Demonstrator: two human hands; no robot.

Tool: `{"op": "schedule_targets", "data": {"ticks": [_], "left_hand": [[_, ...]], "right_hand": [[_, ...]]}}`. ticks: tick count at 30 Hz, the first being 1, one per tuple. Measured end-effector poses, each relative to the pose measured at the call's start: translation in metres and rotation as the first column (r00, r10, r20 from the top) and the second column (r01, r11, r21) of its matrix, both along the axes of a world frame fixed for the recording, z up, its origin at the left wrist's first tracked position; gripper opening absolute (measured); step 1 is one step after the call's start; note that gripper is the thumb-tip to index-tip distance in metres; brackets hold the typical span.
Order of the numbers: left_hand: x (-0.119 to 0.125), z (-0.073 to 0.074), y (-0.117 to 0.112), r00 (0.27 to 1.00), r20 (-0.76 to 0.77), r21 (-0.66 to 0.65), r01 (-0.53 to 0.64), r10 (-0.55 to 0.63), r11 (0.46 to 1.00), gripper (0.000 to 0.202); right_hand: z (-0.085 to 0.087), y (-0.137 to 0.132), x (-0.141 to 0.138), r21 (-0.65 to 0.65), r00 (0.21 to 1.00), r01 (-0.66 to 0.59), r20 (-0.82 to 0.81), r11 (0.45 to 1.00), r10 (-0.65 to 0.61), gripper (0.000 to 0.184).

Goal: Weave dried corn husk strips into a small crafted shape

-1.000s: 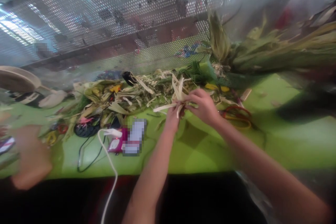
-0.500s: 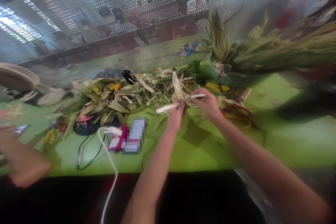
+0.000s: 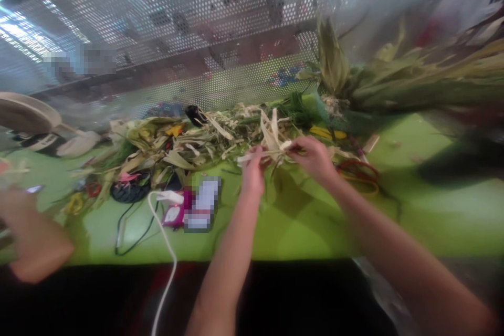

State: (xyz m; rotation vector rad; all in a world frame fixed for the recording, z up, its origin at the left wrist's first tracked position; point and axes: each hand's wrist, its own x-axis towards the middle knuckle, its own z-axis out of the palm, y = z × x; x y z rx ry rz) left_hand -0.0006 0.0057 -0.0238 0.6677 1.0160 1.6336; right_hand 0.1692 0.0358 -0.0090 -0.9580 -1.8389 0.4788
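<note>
In the middle of the frame, the left hand [image 3: 252, 174] and the right hand [image 3: 315, 158] both pinch the pale leaf strips [image 3: 271, 139] just above the green bench [image 3: 303, 220]. Bare green spreads down to the bench's front edge. The leaf pile [image 3: 177, 147] crowds the frame's left side.

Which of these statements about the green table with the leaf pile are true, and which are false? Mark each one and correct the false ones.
1. The left hand and the right hand both grip a bundle of pale dried leaf strips. True.
2. The white cable lies to the right of the right hand. False: it lies left of the left hand.
3. The table top is bright green. True.
4. A solid brick wall stands behind the table. False: a perforated metal panel stands there.
5. No other person shows. False: another person's hand is at the left edge.
</note>
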Motion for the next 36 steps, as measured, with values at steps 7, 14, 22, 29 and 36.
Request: {"op": "schedule_targets", "data": {"ticks": [7,14,22,29,36], "left_hand": [[-0.002,0.002,-0.008,0.676,-0.57,0.246,-0.402,0.468,0.882,0.034],[0.014,0.01,-0.021,0.103,-0.952,0.284,-0.055,0.289,0.957,0.027],[0.013,0.003,-0.015,0.561,-0.82,0.219,0.127,0.112,0.967,0.026],[0.016,-0.007,-0.009,0.928,-0.346,0.026,0.157,-0.139,0.987,0.037],[0.011,0.002,-0.011,0.885,-0.404,0.004,0.256,-0.232,0.967,0.034]], "right_hand": [[0.002,-0.003,0.0,0.042,0.983,0.185,0.012,0.982,-0.185,0.004],[0.005,-0.013,-0.005,0.175,0.981,0.156,0.085,0.972,-0.173,0.01],[-0.001,-0.016,-0.013,0.061,0.999,0.017,0.035,0.998,-0.019,0.007],[0.003,-0.009,-0.012,-0.356,0.947,-0.2,-0.31,0.913,0.086,0.015],[0.01,-0.009,-0.012,-0.455,0.87,-0.321,-0.488,0.83,0.069,0.03]]}}
